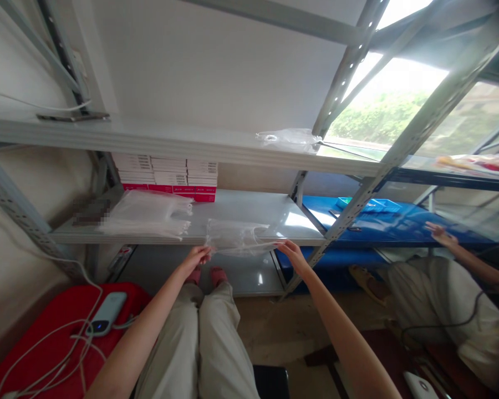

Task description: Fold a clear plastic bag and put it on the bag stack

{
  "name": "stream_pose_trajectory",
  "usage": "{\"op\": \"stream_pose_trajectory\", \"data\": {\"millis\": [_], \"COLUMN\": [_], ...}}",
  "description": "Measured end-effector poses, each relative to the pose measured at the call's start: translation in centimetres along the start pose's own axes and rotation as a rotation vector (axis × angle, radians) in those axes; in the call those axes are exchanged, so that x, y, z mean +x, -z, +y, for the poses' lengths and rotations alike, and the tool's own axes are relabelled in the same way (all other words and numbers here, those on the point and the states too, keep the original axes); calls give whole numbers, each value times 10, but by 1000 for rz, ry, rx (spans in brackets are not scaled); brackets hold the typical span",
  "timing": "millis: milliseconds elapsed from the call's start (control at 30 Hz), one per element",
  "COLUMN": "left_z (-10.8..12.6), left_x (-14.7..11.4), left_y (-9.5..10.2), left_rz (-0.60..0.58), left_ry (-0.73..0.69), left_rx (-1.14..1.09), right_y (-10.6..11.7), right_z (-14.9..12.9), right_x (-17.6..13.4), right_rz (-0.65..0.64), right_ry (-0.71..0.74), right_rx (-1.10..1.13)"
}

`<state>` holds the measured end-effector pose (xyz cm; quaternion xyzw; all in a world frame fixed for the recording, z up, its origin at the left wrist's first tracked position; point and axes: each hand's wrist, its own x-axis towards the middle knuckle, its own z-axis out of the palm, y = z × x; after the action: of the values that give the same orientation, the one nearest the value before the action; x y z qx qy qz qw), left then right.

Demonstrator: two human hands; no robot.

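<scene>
A: Metal shelving fills the frame; the working surface is the white middle shelf [249, 213] across the centre. Where does the work item lie?

B: A clear plastic bag [237, 237] sits at the front edge of that shelf, just below frame centre, part of it hanging past the lip. Its long axis runs left to right, parallel to the shelf edge.

A: Hand positions?

B: The left hand [196, 257] is at the bag's left end, the right hand [291, 252] at its right end. The bag lies between them and slightly above, toward the shelf.

A: State of the fingers?

B: Left fingers [205, 252] are curled together on the bag's left edge, apparently pinching the film. Right fingers [283, 244] are extended and slightly apart, tips touching the right edge; whether they clamp it cannot be told.

A: Which hand is nearer?

B: Both make contact; the left has the firmer closure.

A: Surrounding items?

B: A stack of clear bags [147, 217] lies left of centre on the same shelf, with red-and-white boxes [170, 178] behind it. Another person's hand [441, 235] reaches toward the blue shelf [382, 221] at right, well apart. A red stool [62, 327] with a charging device occupies the lower left.
</scene>
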<state>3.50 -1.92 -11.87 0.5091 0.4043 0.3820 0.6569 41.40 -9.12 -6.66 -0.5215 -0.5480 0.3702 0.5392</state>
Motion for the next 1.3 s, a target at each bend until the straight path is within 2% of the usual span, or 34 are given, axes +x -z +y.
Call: {"op": "stream_pose_trajectory", "data": {"millis": [67, 133, 267, 333, 467, 567, 700, 833, 933, 1033, 1167, 1300], "left_z": [0, 0, 0, 0, 0, -1, -2, -3, -3, -3, 1, 0], "left_x": [-1, -2, -4, -4, -6, -8, -10, -13, -16, -20, -22, -15], "left_y": [-3, -6, -7, -7, -7, -5, 2, 6, 7, 6, 1, -5], "left_rz": [8, 26, 51, 52, 34, 9, -1, 28, 36, 6, -31, -96], "left_ry": [-23, -37, -31, -17, -20, -48, -62, -36, 4, 110, 215, 174], "left_rx": [-3, -12, -36, -34, -37, -22, 20, 36, 63, 96, 5, -183], "right_y": [-4, -10, -24, -35, -57, -65, -64, -61, -60, -61, -60, -44], "right_z": [-4, -7, -10, -12, -16, -17, -13, -3, 8, 18, 25, 26], "right_x": [-5, -8, -11, -12, -13, -13, -13, -14, -15, -16, -23, -33], "right_rz": [-42, -94, -242, -258, -195, -83, 56, 119, 101, 57, -31, -260], "right_ry": [-33, -21, -18, -26, -31, -55, -22, 46, 101, 123, 49, -73], "right_rx": [39, -34, -445, -696, -992, -1050, -1079, -987, -768, -551, -378, -162]}}
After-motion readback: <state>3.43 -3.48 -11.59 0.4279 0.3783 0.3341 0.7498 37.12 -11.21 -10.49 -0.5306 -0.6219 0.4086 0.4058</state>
